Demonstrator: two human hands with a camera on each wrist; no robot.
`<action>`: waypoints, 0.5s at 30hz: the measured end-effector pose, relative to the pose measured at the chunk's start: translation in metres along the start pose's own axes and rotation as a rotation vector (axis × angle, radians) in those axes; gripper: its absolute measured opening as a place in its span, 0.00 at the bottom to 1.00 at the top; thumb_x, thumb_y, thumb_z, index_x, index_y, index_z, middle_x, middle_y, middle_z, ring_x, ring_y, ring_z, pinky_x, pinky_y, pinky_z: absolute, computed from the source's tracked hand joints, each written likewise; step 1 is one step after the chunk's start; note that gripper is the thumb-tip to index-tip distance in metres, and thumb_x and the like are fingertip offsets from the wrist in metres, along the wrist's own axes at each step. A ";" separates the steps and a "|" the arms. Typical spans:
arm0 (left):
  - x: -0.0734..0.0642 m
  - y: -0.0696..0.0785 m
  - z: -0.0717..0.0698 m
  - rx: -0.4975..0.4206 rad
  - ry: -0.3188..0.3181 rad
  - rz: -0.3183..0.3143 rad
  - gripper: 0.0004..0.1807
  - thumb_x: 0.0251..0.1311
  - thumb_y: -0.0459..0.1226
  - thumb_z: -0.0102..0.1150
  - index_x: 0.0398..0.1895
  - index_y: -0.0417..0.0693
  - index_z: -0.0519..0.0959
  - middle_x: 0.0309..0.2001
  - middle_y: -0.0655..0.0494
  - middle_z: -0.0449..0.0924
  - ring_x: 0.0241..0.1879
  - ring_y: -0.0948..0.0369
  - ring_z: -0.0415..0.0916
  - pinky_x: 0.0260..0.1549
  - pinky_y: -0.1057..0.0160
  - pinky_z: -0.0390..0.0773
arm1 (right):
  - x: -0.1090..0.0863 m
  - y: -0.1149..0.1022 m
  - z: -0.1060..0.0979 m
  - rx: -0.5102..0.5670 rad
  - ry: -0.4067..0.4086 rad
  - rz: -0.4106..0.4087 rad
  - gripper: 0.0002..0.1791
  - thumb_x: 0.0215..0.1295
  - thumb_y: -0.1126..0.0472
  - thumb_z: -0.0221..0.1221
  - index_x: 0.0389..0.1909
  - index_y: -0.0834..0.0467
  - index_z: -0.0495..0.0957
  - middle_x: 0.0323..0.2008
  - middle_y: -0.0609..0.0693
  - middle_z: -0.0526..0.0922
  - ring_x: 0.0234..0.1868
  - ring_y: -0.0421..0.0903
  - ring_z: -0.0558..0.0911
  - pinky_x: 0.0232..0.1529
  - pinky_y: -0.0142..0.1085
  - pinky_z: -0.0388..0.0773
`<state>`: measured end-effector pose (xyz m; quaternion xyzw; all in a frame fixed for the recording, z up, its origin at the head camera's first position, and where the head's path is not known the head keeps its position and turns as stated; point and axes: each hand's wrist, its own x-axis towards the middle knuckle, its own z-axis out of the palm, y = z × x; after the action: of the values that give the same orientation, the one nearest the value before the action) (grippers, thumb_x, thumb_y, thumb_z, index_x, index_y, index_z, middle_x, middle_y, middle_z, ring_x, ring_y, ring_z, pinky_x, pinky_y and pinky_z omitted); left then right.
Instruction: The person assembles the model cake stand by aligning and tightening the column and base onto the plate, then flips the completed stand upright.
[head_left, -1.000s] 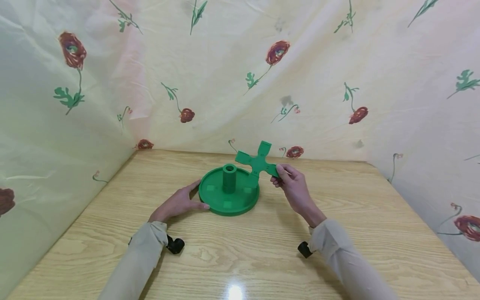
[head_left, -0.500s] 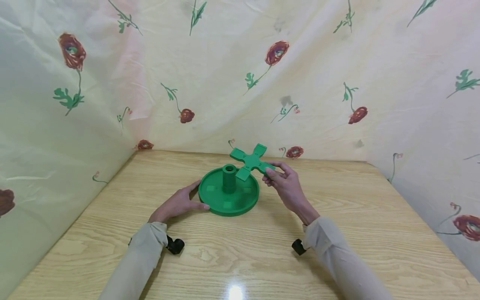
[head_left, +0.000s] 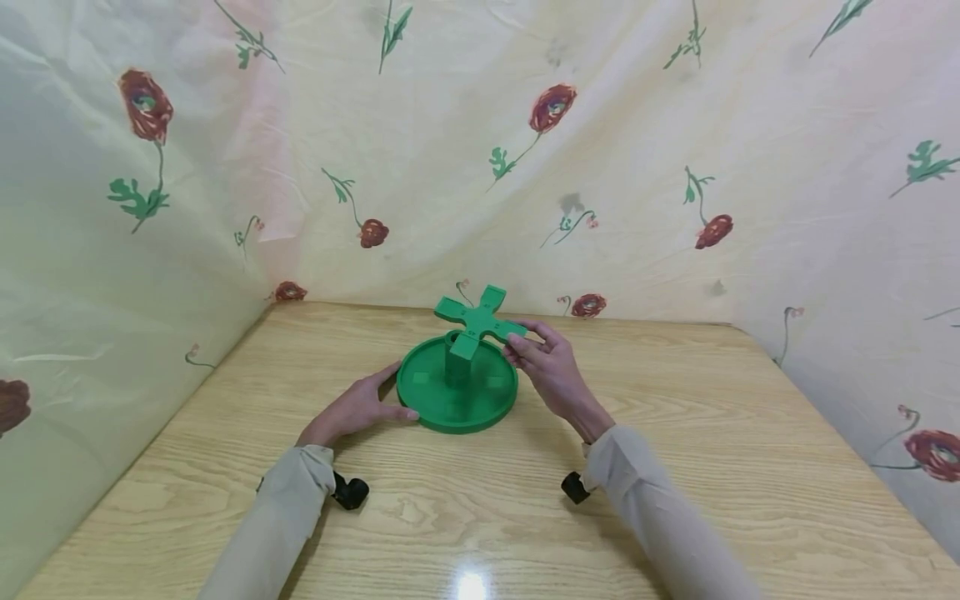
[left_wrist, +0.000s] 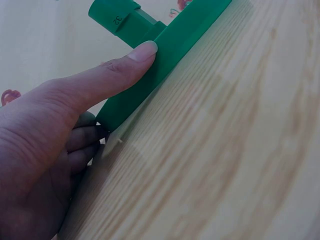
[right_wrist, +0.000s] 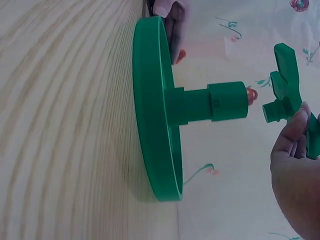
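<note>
A round green base (head_left: 480,425) with a raised rim lies on the table, a hollow post (right_wrist: 227,101) standing upright from its middle. The left hand (head_left: 358,408) grips the base's left side, its thumb (left_wrist: 144,53) against the rim and its fingers on the far side. Between thumb and fingers of the right hand (head_left: 553,371) is one arm of a green four-armed cross piece (head_left: 480,322). The cross is held above the post, slightly tilted. A short peg (right_wrist: 272,111) on its underside points toward the post's open end, with a gap between them.
The wood-grain table (head_left: 450,517) reaches back to a flower-printed cloth (head_left: 637,167), which also hangs at both sides. Dark wrist-worn cameras (head_left: 350,492) sit at both sleeve cuffs.
The right hand has carried the cross piece leftward from beyond the base's right side to over the post, and turned it flatter. The left hand and base have stayed put.
</note>
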<state>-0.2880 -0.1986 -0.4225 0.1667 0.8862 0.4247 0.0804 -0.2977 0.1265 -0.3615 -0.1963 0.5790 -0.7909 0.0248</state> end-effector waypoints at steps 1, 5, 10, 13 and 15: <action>0.000 0.000 0.000 0.001 0.000 0.002 0.60 0.57 0.56 0.74 0.84 0.45 0.50 0.80 0.40 0.52 0.79 0.41 0.47 0.73 0.36 0.52 | 0.001 0.001 0.002 0.005 -0.001 0.003 0.19 0.78 0.72 0.53 0.65 0.73 0.68 0.32 0.50 0.87 0.35 0.40 0.85 0.41 0.29 0.82; 0.000 -0.001 0.000 0.001 0.001 0.014 0.60 0.57 0.56 0.74 0.84 0.45 0.51 0.80 0.40 0.52 0.79 0.42 0.48 0.73 0.36 0.52 | 0.005 0.005 0.009 0.012 0.009 0.013 0.18 0.78 0.72 0.53 0.65 0.73 0.69 0.32 0.49 0.86 0.35 0.40 0.85 0.40 0.28 0.81; 0.001 -0.002 0.000 0.003 -0.002 0.015 0.60 0.57 0.57 0.74 0.84 0.47 0.50 0.81 0.42 0.52 0.79 0.43 0.47 0.73 0.37 0.52 | 0.008 0.011 0.015 0.011 0.011 0.023 0.17 0.79 0.72 0.52 0.64 0.71 0.70 0.31 0.49 0.85 0.34 0.40 0.84 0.40 0.29 0.81; 0.002 -0.002 0.000 0.002 -0.003 0.013 0.60 0.57 0.57 0.75 0.84 0.47 0.50 0.81 0.43 0.51 0.79 0.43 0.47 0.73 0.37 0.53 | 0.009 0.014 0.017 0.010 0.007 0.025 0.17 0.80 0.71 0.51 0.65 0.72 0.69 0.31 0.49 0.84 0.34 0.40 0.83 0.40 0.30 0.81; 0.002 -0.002 0.000 0.002 -0.002 0.014 0.60 0.56 0.57 0.75 0.84 0.48 0.50 0.81 0.43 0.52 0.79 0.44 0.48 0.73 0.38 0.53 | 0.010 0.016 0.017 0.013 0.006 0.027 0.18 0.80 0.71 0.51 0.66 0.72 0.69 0.31 0.49 0.84 0.34 0.40 0.83 0.40 0.30 0.81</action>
<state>-0.2900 -0.1989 -0.4237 0.1737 0.8853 0.4241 0.0782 -0.3040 0.1035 -0.3697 -0.1860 0.5767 -0.7947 0.0353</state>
